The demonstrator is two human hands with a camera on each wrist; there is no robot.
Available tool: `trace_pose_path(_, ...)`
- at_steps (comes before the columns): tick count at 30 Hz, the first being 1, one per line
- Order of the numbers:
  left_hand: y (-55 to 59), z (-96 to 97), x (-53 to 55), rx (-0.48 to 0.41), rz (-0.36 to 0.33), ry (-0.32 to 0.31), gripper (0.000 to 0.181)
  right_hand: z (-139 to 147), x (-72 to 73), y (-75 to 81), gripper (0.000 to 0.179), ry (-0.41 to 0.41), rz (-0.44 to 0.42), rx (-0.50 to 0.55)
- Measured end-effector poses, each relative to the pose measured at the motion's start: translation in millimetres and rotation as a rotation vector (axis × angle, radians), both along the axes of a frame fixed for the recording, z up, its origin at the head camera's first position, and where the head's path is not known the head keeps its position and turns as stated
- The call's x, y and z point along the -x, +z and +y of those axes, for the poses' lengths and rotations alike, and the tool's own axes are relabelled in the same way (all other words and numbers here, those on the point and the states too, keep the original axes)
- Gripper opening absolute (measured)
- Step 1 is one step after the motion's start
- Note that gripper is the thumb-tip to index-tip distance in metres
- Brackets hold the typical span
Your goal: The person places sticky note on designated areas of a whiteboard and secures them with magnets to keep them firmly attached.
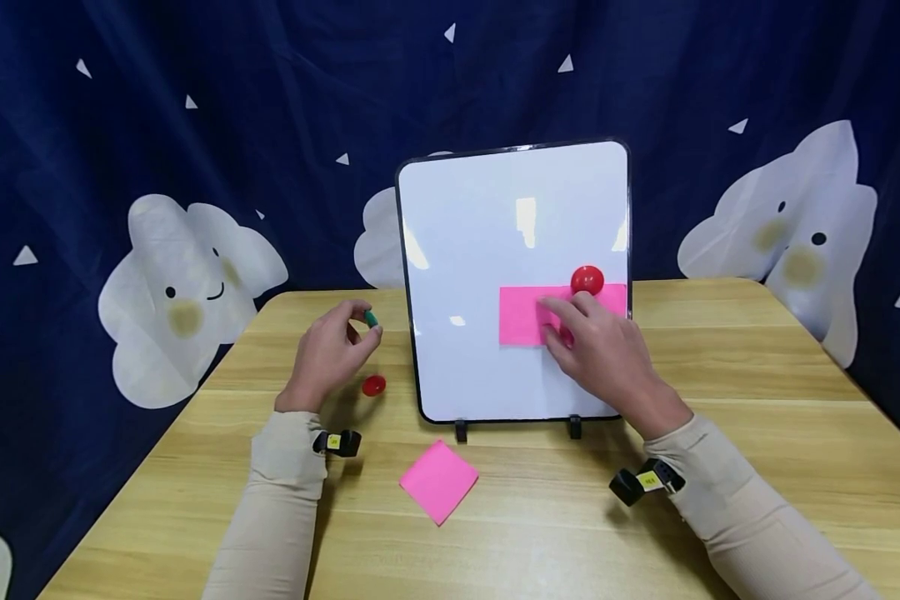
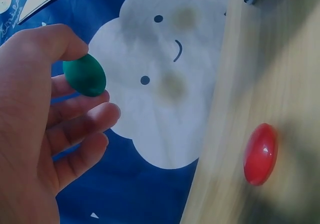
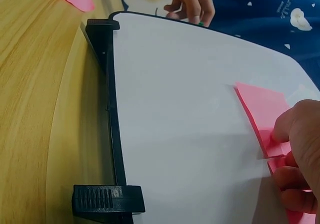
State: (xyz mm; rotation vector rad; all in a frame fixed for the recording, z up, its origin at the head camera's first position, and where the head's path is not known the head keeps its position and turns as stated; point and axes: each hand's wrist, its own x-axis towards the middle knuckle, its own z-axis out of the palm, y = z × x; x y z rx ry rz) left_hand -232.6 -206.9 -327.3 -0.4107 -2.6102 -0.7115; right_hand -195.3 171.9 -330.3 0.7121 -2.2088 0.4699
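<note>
My left hand (image 1: 335, 350) pinches a green oval magnet (image 2: 84, 75) between thumb and index finger, in the air left of the whiteboard (image 1: 465, 242). The other fingers of that hand hang loosely bent. On the table beneath it lies a red magnet (image 1: 374, 385). Two pink sticky notes (image 1: 520, 317) sit side by side on the lower right of the board. My right hand (image 1: 603, 350) touches them with bent fingers; its fingertips press near their meeting edge (image 3: 270, 157). Just above that hand, a round red magnet (image 1: 587, 279) sits at the notes' top edge.
The board stands tilted on black stand feet (image 1: 461, 431). A third pink sticky note (image 1: 439, 482) lies on the wooden table (image 1: 540, 517) in front. Behind hangs a dark blue curtain (image 1: 307, 100) with white clouds.
</note>
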Motion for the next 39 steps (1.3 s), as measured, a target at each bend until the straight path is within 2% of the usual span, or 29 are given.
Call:
trace_pose_path(19, 7.3, 8.2, -3.5, -0.065, 0.147, -0.065, 0.036, -1, -0.6, 0.6, 0.044, -0.009, -0.004, 0.0)
trace_pose_path(39, 18.6, 17.8, -10.9, -0.048, 0.243, -0.093, 0.031, -2, -1.1, 0.5, 0.045, -0.01, -0.022, 0.003)
